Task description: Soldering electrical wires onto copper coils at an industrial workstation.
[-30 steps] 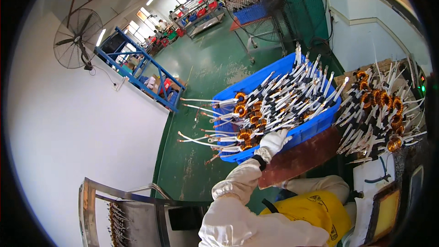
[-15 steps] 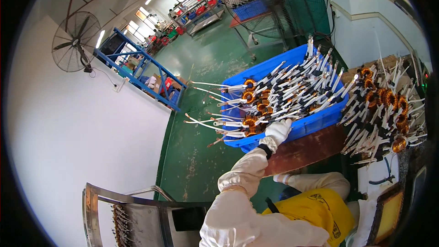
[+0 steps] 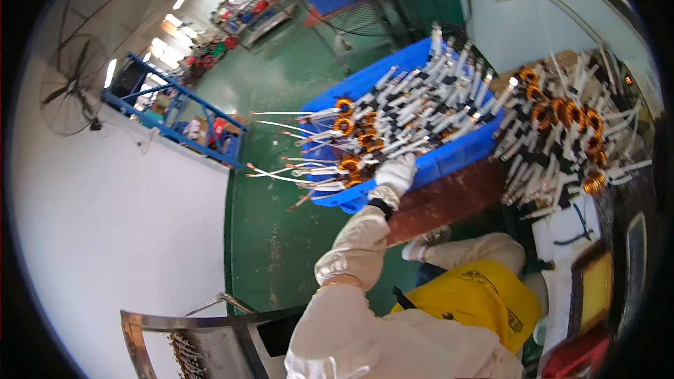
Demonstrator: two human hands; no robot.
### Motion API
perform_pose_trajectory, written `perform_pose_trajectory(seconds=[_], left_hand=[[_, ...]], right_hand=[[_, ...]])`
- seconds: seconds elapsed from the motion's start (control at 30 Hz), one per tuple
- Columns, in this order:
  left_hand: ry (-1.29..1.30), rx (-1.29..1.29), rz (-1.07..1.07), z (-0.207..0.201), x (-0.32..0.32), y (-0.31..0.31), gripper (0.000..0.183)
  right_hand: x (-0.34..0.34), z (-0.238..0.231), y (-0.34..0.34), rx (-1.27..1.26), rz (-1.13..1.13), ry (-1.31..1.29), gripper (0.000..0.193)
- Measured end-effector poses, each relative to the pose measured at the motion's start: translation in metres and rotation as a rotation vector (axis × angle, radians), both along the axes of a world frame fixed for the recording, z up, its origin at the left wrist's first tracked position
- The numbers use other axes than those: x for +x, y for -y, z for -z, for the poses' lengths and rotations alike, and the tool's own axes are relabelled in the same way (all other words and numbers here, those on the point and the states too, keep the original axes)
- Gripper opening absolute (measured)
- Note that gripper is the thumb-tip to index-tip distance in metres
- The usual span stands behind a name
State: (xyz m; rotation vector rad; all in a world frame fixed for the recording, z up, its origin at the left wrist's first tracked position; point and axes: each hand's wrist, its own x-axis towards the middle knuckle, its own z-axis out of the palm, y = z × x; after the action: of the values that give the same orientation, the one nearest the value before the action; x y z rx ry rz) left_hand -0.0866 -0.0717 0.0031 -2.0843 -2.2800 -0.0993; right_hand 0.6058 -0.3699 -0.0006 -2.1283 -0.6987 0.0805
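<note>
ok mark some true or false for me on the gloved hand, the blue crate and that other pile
1. The left hand touches the near side of the blue crate. True.
2. The crate is empty. False: it holds white cables and copper-coloured coils.
3. A black band sits at the left wrist. True.
4. The other pile lies left of the crate. False: the other pile is to its right.
5. The right hand is lifting a coil. False: that hand is out of view.
</note>
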Motion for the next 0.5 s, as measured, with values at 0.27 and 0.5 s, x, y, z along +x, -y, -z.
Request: perform_pose_trajectory(seconds=[0.27,0.5], left_hand=[[-0.072,0.051,0.001,-0.003,0.003,0.004,0.025],[-0.229,0.14,-0.004,0.0,0.007,0.002,0.03]], right_hand=[[0.011,0.005,0.031,-0.002,0.095,-0.05,0.039],[-0.017,-0.013,0.015,-0.01,0.099,0.002,0.038]])
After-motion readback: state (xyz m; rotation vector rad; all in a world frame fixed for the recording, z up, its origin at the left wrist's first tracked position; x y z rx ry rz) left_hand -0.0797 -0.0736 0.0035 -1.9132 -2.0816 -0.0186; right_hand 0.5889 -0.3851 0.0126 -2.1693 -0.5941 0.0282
